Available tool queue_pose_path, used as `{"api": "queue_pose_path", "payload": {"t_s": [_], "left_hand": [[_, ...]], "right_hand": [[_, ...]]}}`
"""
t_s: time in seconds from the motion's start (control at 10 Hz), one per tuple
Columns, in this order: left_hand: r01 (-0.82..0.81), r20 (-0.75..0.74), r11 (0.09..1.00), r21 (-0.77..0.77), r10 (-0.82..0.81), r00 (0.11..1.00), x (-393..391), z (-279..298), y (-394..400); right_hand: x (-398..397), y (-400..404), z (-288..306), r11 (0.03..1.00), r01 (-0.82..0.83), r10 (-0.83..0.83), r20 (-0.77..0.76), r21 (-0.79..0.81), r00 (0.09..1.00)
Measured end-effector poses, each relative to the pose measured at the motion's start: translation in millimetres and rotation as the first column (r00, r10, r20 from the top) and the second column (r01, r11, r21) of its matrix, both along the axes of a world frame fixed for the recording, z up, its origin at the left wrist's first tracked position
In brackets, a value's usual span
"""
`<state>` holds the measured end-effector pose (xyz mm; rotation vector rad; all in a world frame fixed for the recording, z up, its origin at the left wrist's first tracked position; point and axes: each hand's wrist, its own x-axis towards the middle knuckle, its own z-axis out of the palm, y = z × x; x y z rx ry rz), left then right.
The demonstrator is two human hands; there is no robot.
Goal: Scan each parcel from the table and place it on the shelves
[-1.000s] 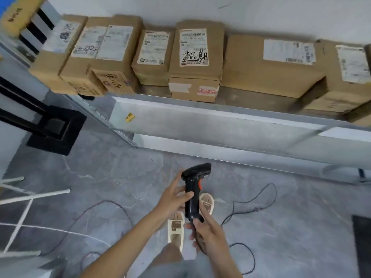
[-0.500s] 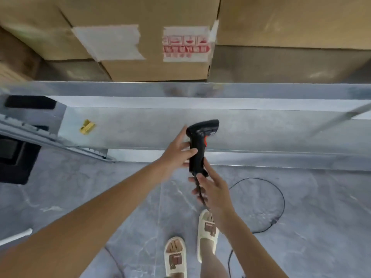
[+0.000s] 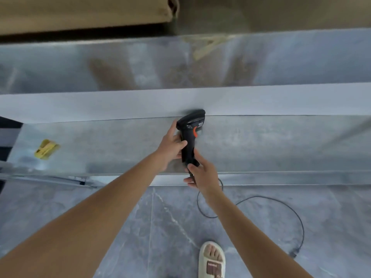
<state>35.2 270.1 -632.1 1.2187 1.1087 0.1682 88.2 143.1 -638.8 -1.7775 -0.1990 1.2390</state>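
your left hand [image 3: 170,146] wrapped round the black scanner [image 3: 190,135] grip mid-frame, thumb across it, your right hand [image 3: 201,173] pinched its base, parcel [image 3: 84,11] sat upper left on the shelf [image 3: 281,101]

Black handheld scanner [image 3: 189,135] with orange trigger stood roughly upright, head at the front edge of the metal shelf [image 3: 281,101], black cable [image 3: 281,203] trailing down. Brown cardboard parcel [image 3: 84,13] sat on the shelf toward its back left, blurred, only the lower part visible.
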Motion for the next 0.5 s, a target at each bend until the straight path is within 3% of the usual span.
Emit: {"api": "queue_pose_path", "payload": {"t_s": [0.1, 0.2, 0.3, 0.5], "left_hand": [[0.022, -0.091, 0.989, 0.147, -0.009, 0.996, 1, -5, -2], [0.095, -0.206, 0.964, 0.249, -0.044, 0.978, 1, -2, -5], [0.246, -0.331, 0.932, 0.265, -0.152, 0.931, -4, 10, -14], [0.337, -0.360, 0.900, 0.277, -0.228, 0.904, -30, 45, -34]], "right_hand": [[-4, 2, -4, 0.998, -0.050, 0.052, 0.104, -0.026, 0.993], [-8, 4, -1, 0.972, -0.201, 0.226, 0.244, -0.122, 0.943], [-6, 3, 12, 0.894, -0.369, 0.436, 0.308, -0.253, 0.846], [-7, -13, 52, 0.844, -0.402, 0.507, 0.284, -0.355, 0.814]]}}
